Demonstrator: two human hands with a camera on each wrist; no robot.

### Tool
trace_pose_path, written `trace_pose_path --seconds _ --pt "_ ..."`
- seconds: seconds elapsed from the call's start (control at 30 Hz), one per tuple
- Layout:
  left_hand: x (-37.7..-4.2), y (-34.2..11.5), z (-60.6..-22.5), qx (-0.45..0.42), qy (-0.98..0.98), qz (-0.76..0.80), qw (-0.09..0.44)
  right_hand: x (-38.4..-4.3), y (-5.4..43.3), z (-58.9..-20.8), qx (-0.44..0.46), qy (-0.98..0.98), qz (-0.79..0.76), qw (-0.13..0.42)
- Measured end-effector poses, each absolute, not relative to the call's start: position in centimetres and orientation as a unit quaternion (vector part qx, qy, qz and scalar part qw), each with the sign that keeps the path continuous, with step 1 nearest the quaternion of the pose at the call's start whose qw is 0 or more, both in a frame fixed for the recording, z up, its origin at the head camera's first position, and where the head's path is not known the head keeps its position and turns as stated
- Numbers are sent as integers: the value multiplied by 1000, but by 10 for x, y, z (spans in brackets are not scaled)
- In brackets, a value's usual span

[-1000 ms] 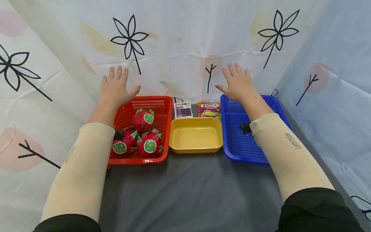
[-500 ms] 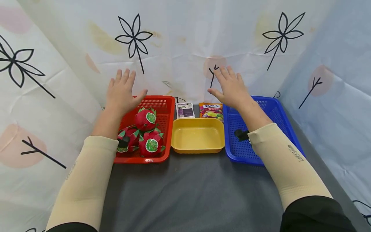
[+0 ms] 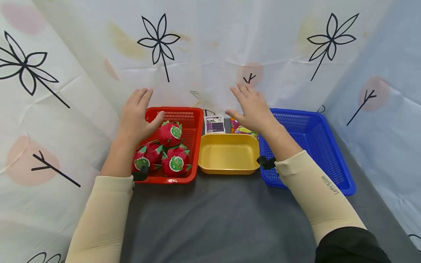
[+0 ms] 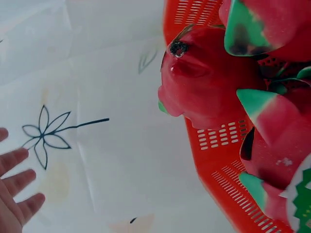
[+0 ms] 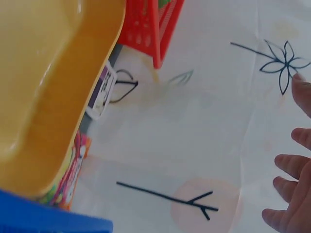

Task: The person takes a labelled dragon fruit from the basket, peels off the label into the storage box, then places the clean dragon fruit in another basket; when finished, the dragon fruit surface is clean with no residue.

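Observation:
My left hand (image 3: 135,117) hovers over the left side of a red basket (image 3: 196,146), fingers straight and thumb spread, holding nothing. Three dragon fruits lie in that basket: a rear dragon fruit (image 3: 170,134), a front right one and a front left one, each with a green round label. The left wrist view shows a dragon fruit (image 4: 209,77) close by, with my fingertips (image 4: 30,206) at the left edge. My right hand (image 3: 253,111) is raised with fingers extended, between a yellow tray (image 3: 228,171) and a blue basket (image 3: 312,138), gripping nothing.
Behind the yellow tray lie a white card with a purple panel (image 3: 214,125) and a colourful candy packet (image 3: 237,128), partly covered by the right hand. A grey cloth (image 3: 210,219) covers the table. White patterned curtains (image 3: 204,44) stand at the back and sides.
Both hands have come down and nearer to me, the right also leftward from the blue basket toward the yellow tray. The view has shifted slightly. The baskets' contents look the same.

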State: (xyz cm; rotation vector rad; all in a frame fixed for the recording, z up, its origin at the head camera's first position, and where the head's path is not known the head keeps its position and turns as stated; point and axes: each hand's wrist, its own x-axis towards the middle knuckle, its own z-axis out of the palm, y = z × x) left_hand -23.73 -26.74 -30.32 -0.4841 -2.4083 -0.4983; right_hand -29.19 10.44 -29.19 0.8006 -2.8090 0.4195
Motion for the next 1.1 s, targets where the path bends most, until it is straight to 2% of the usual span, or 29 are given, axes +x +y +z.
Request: trace_pose_path --seconds 0.33,0.87,1.1 --pt "-207 -274 -314 -233 -860 -246 383 -267 75 -301 329 -924 180 82" --pt "-168 -280 -342 -214 -862 -265 377 -239 43 -323 370 -897 244 13" --pt "-144 -291 -359 -168 -864 -293 374 -235 31 -343 386 -876 287 -12"
